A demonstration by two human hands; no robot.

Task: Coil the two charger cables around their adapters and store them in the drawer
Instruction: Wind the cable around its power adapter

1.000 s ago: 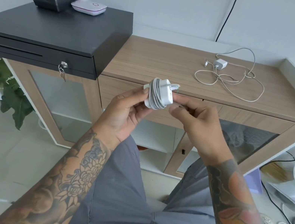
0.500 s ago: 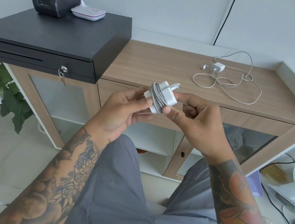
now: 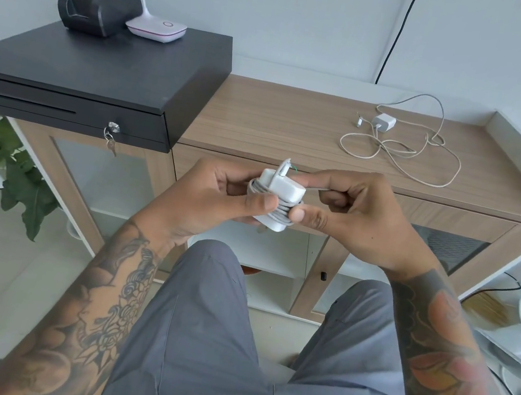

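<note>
Both hands raised in front of table (image 3: pixel 265 121), above lap. Left hand (image 3: pixel 217 196) grips white adapter (image 3: pixel 283 189) from left, thumb pressed on wound cable (image 3: pixel 280 206). Right hand (image 3: pixel 351 209) pinches same adapter from right, thumb against coil, index finger on top edge. Cable wraps adapter in tight loops; short end sticks up at top. Second adapter (image 3: pixel 384 121) lies far right on table, its cable (image 3: pixel 426 157) sprawled loose around it. Black cash drawer (image 3: pixel 69 108) sits shut at table's left end.
</note>
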